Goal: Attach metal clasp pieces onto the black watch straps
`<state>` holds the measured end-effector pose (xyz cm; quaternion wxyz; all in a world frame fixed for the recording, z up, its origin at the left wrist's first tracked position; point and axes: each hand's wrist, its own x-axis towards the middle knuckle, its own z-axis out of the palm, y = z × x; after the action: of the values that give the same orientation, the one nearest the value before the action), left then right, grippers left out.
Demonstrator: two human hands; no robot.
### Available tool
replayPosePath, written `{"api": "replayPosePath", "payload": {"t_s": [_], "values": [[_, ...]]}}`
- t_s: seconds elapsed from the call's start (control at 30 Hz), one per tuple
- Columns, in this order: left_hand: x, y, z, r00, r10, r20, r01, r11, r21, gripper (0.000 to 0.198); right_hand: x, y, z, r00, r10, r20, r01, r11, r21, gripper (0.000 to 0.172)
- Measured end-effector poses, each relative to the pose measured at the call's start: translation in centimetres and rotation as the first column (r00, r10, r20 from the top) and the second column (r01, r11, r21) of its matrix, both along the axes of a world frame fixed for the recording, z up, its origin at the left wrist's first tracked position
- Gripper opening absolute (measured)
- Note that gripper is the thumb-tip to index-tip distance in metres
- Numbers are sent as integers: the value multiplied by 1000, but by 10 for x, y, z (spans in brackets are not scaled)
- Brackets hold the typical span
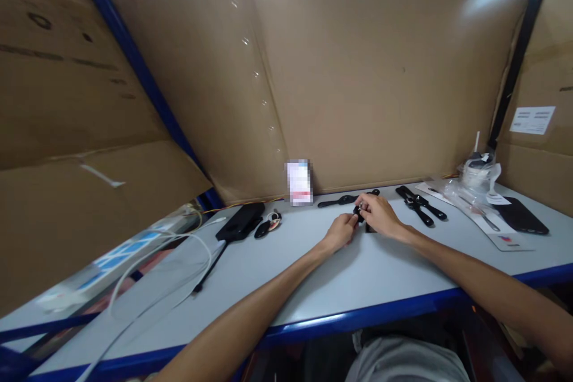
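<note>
My two hands meet over the middle of the grey bench (286, 274). My left hand (341, 231) is closed, its fingertips pinching a small black watch part (358, 211). My right hand (379, 213) is closed on the same black piece from the right side. Most of the piece is hidden by the fingers. A black watch strap (336, 201) lies flat just behind my hands, near the cardboard wall.
Two more black straps (419, 203) lie to the right, beside a plastic bag with a white roll (478, 174) and a black phone (523, 216). At left are a black box (240, 222), car keys (268, 224) and white cables (179, 262). Cardboard walls (358, 89) enclose the bench.
</note>
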<state>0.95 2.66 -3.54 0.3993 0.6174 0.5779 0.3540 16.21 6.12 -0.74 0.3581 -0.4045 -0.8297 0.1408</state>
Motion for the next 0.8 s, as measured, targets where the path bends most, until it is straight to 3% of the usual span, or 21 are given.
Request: {"api": "replayPosePath", "payload": {"t_s": [0.1, 0.3, 0.47, 0.53, 0.8], "values": [[0, -1, 1, 1000, -9, 0, 9, 1000, 4, 45, 1, -1, 1, 1000, -7, 6, 7, 1000, -5, 25], [0, -3, 2, 999, -18, -34, 18, 1000, 13, 44, 1, -2, 4, 998, 49, 41, -50, 998, 28, 7], [-1, -5, 5, 999, -34, 4, 34, 999, 4, 43, 9, 10, 9, 985, 97, -140, -101, 995, -26, 2], [-1, -6, 7, 999, -51, 18, 51, 999, -8, 42, 18, 16, 15, 989, 34, -146, -36, 999, -16, 2], [-1, -8, 14, 987, -149, -62, 144, 986, -78, 42, 57, 37, 26, 968, -230, 102, 229, 973, 22, 8]]}}
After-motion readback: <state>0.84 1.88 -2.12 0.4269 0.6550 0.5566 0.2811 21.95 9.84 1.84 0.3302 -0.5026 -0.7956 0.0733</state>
